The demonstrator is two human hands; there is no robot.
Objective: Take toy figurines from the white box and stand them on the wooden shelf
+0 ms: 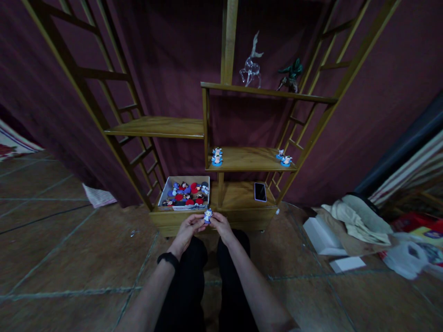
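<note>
Between my two hands, just in front of the low shelf, is a small white and purple-blue figurine point(207, 216), upright. My left hand point(190, 227) pinches it from the left, a dark band on the wrist. From the other side the fingers of my right hand point(221, 224) close on it. Just beyond my left hand stands an open cardboard box point(165, 193) with several red, black and purple figurines point(187, 189) lying in it. Blue and white figurines stand in a pair point(217, 157) at the left end of the middle shelf and another pair point(285, 160) at its right end.
The wooden shelf unit point(252, 159) stands against a dark red curtain. A phone point(260, 192) lies on the bottom shelf. Above are a clear glass deer point(251, 69) and a dark green statuette point(291, 76). White boxes point(325, 235), cloth point(360, 219) and a plastic bag point(406, 258) lie on the floor at right.
</note>
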